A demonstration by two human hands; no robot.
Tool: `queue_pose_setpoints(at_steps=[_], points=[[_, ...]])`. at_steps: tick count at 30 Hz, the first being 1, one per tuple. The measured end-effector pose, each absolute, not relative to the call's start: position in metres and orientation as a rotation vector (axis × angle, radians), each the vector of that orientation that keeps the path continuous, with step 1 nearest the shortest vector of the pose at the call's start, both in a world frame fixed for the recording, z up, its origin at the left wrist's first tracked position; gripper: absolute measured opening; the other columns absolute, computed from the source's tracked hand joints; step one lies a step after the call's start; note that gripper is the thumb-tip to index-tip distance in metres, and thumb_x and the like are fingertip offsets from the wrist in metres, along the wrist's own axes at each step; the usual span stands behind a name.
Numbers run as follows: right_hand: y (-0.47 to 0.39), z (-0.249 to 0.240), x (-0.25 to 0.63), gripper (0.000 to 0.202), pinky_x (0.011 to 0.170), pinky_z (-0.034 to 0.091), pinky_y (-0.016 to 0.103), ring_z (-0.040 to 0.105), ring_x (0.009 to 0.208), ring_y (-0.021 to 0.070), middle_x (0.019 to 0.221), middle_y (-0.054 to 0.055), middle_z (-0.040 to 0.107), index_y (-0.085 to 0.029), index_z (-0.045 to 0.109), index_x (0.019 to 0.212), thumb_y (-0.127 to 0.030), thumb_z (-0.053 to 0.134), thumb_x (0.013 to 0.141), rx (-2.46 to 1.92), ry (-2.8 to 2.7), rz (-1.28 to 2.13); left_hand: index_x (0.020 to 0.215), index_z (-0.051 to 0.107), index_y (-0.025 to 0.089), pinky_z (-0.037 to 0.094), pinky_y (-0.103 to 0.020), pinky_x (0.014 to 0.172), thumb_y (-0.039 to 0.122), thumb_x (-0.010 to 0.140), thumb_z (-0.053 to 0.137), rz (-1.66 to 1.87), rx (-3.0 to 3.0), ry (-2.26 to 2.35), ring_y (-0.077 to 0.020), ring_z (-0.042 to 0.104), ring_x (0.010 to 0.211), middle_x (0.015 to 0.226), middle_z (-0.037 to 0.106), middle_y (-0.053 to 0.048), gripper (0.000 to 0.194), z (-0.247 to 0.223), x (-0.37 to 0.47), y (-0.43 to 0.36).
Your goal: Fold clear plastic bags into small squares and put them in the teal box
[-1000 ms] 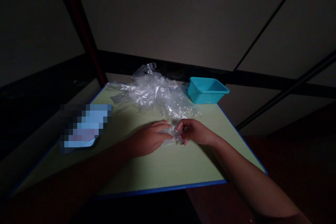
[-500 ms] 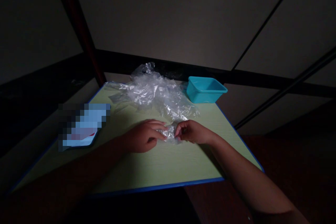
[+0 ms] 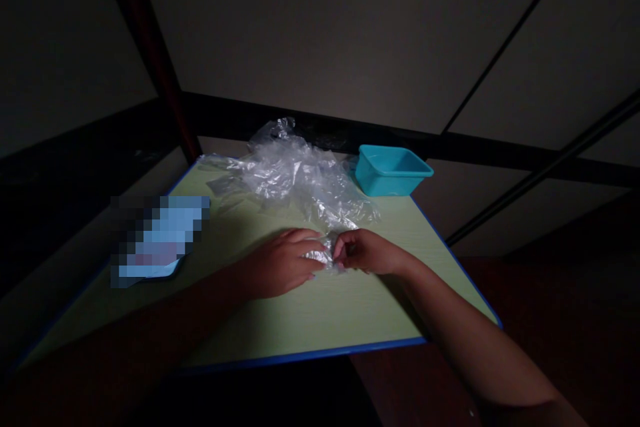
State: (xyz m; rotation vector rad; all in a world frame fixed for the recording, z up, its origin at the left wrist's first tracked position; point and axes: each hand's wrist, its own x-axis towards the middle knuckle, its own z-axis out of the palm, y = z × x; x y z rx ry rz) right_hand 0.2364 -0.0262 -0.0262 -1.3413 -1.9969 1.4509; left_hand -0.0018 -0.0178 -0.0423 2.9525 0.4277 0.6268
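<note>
A small piece of crumpled clear plastic (image 3: pixel 320 254) lies on the light green table (image 3: pixel 310 320) between my hands. My left hand (image 3: pixel 285 263) rests over its left part, palm down, with the fingers spread. At its right edge my right hand (image 3: pixel 365 251) is closed, with thumb and index finger pinching the plastic. Just beyond my hands spreads a large heap of thin clear plastic bags (image 3: pixel 300 177).
A turquoise plastic basket (image 3: pixel 393 173) stands at the table's back right corner. On the left side lies a flat device with a bright, blurred screen (image 3: pixel 165 237). The table has a blue edge, and a wall with dark strips rises behind it.
My left hand has moved slightly right, further over the small plastic piece, and its fingers have shifted. My right hand has stayed in place.
</note>
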Motion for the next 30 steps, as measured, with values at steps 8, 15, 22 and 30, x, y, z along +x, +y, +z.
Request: queue_pose_setpoints(at_steps=[8, 15, 22, 30], points=[[-0.0290, -0.0194, 0.2349, 0.018, 0.043, 0.032, 0.017, 0.041, 0.046, 0.0049, 0.061, -0.005, 0.053, -0.014, 0.060, 0.083, -0.020, 0.067, 0.067, -1.373, -1.996, 1.492, 0.092, 0.067, 0.017, 0.043, -0.035, 0.085, 0.024, 0.085, 0.057, 0.688, 2.791, 0.691, -0.0226, 0.047, 0.098, 0.097, 0.057, -0.008, 0.014, -0.0430, -0.0068, -0.0099], [-0.0289, -0.0210, 0.2349, 0.017, 0.041, 0.032, 0.016, 0.041, 0.046, 0.0045, 0.061, -0.005, 0.054, -0.013, 0.059, 0.080, -0.019, 0.068, 0.066, -1.407, -1.970, 1.496, 0.101, 0.065, 0.019, 0.040, -0.039, 0.089, 0.038, 0.083, 0.060, 0.686, 2.852, 0.662, -0.0250, 0.047, 0.103, 0.105, 0.058, -0.008, 0.026, -0.0371, -0.0053, -0.0158], [-0.0290, -0.0202, 0.2352, 0.017, 0.040, 0.032, 0.016, 0.041, 0.044, 0.0038, 0.060, -0.006, 0.053, -0.014, 0.059, 0.081, -0.016, 0.067, 0.067, -1.393, -1.991, 1.502, 0.098, 0.065, 0.020, 0.041, -0.036, 0.086, 0.035, 0.088, 0.053, 0.535, 2.856, 0.441, -0.0212, 0.053, 0.093, 0.098, 0.062, -0.007, 0.022, -0.0364, -0.0060, -0.0155], [-0.0295, -0.0202, 0.2374, 0.016, 0.037, 0.034, 0.016, 0.042, 0.041, 0.0038, 0.056, -0.008, 0.050, -0.014, 0.059, 0.081, -0.016, 0.067, 0.067, -1.358, -1.982, 1.563, 0.094, 0.063, 0.018, 0.042, -0.034, 0.083, 0.034, 0.083, 0.057, 0.510, 2.867, 0.485, -0.0220, 0.053, 0.091, 0.097, 0.060, -0.008, 0.021, -0.0357, -0.0059, -0.0126]])
